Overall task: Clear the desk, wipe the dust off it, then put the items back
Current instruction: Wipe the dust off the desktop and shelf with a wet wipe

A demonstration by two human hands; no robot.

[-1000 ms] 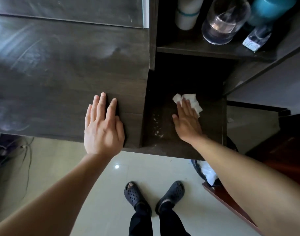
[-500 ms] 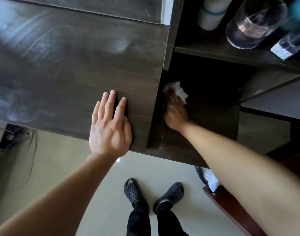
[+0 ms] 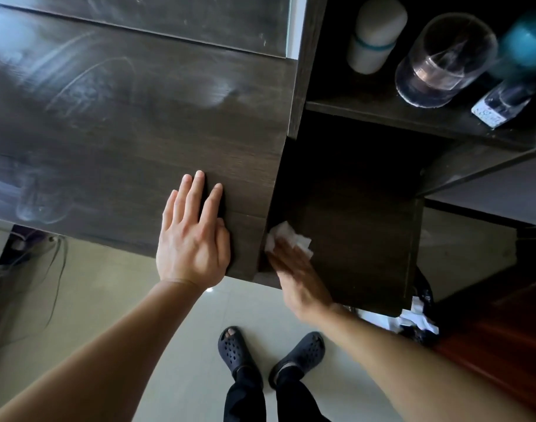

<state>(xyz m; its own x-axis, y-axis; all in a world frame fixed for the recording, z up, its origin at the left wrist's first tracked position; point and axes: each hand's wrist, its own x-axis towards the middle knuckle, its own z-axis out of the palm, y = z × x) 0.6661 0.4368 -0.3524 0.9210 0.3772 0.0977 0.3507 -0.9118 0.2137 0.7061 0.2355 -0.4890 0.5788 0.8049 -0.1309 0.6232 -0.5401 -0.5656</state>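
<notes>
The right hand (image 3: pixel 297 278), blurred, lies flat with fingers pressing a crumpled white tissue (image 3: pixel 286 240) onto the lower shelf surface (image 3: pixel 361 233), at its near-left corner beside the upright divider. The tissue sits just beyond the fingertips, toward the far side, so any push away carries it across the unwiped shelf. The left hand (image 3: pixel 193 239) rests open, palm down, grasping nothing, on the dark desk top (image 3: pixel 123 132) to the left. On the far shelf stand a glass jar (image 3: pixel 443 62) and a white cylinder (image 3: pixel 373 35).
</notes>
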